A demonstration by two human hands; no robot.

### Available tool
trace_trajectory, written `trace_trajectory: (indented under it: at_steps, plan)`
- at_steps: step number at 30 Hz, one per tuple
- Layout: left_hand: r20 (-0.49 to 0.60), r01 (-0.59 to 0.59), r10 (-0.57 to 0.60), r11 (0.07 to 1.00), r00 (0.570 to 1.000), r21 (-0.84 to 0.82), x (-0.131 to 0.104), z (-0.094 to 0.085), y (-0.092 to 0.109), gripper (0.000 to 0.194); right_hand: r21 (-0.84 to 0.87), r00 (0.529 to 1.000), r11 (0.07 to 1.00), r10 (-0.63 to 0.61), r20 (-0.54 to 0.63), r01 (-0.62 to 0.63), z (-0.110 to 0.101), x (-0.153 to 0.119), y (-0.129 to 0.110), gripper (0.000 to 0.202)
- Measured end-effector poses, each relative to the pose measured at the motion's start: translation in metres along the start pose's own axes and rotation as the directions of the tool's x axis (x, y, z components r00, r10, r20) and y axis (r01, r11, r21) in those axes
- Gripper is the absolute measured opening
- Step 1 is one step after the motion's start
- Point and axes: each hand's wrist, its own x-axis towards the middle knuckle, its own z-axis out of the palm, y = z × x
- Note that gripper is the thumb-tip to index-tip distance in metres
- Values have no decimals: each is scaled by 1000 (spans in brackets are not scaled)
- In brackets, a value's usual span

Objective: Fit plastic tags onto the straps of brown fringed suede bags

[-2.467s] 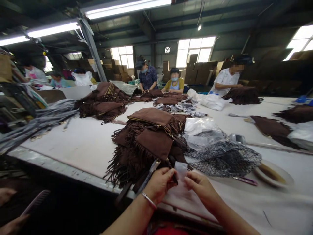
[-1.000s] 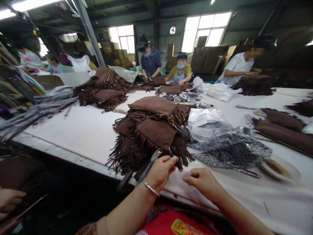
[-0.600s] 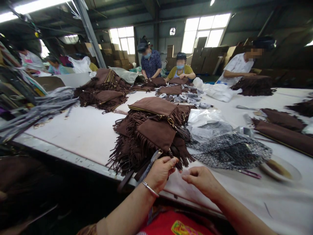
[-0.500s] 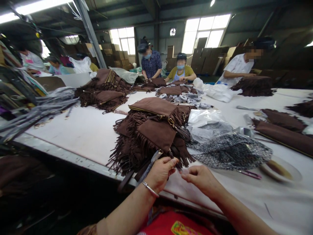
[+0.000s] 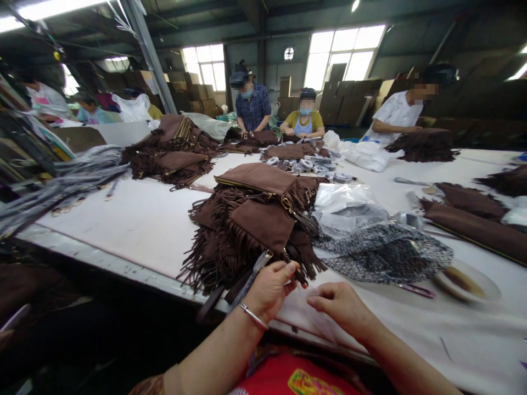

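Note:
Brown fringed bags point(image 5: 263, 224) lie piled in front of me, with gold zips and rings. At the pile's front edge my left hand point(image 5: 272, 288), with a bracelet at the wrist, pinches a thin dark brown strap end point(image 5: 302, 277). Just right of it, my right hand point(image 5: 340, 302) is closed, thumb against the curled fingers, at a thin translucent plastic piece point(image 5: 307, 299) whose outline is faint. A wrapped grey strap point(image 5: 252, 274) with a metal end passes behind my left wrist.
Clear plastic point(image 5: 349, 208) and black-and-white patterned material point(image 5: 387, 252) lie right of the pile, near a tape roll point(image 5: 467, 282) and purple snips point(image 5: 415, 291). Wrapped straps point(image 5: 78, 175) spread at left. Several people work beyond; one point(image 5: 253, 107) stands across the white table point(image 5: 123, 230).
My right hand has moved slightly right, away from my left hand, and the translucent piece between them shows less clearly. The left hand keeps its pinch. The view has shifted slightly.

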Motion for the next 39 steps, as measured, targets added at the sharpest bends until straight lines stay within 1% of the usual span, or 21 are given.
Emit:
trace_trajectory:
  at_steps: [5, 8, 13, 16, 20, 27, 33, 39]
  plan:
    - [5, -8, 8, 1000, 1000, 21, 2, -1, -2, 25, -26, 1000, 999, -19, 2, 19, 0, -1, 1, 25]
    - [-11, -5, 5, 999, 1000, 32, 1, 0, -1, 27, -62, 999, 997, -42, -2, 42, 0, -2, -4, 25]
    - [6, -29, 29, 999, 1000, 34, 1, 3, 1, 31, -83, 997, 994, -73, -32, 70, -1, -6, -14, 19]
    - [-5, -29, 29, 998, 1000, 47, 2, 2, 0, 30, -119, 995, 990, -85, -45, 79, -2, -7, -16, 17]
    - [-19, -17, 18, 998, 1000, 63, 4, 0, -1, 30, -164, 993, 982, -101, -55, 90, -3, -7, -14, 17]
    - [-4, -18, 18, 997, 1000, 69, 5, 1, 0, 28, -160, 993, 982, -107, -51, 97, -3, -6, -9, 16]
    - [-57, 27, -22, 995, 998, 93, 4, 5, 3, 31, -195, 994, 975, -111, -25, 104, -3, -7, -9, 18]
    - [-66, 30, -25, 997, 998, 70, 2, 7, 5, 35, -132, 995, 988, -87, -52, 79, -4, -5, -5, 20]
